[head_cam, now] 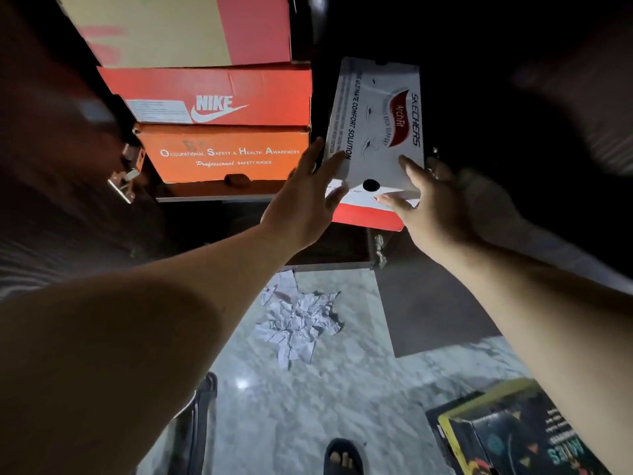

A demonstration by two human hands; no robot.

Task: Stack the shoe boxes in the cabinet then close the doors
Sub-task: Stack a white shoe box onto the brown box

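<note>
Now, both hands spread flat, left hand [305, 197] and right hand [435, 204] on white box's [376, 132] near end, orange boxes [219, 152] stacked left of them, crumpled paper [298, 323] below.

Both bare forearms reach up and forward, nearly straight at the elbows. The left hand [301, 197] is spread, fingers straight and fanned, palm turned inward toward the right. The right hand [431, 200] mirrors it, fingers extended, thumb pointing inward. Below, a bare foot [342, 459] shows its toes in a dark sandal.
</note>
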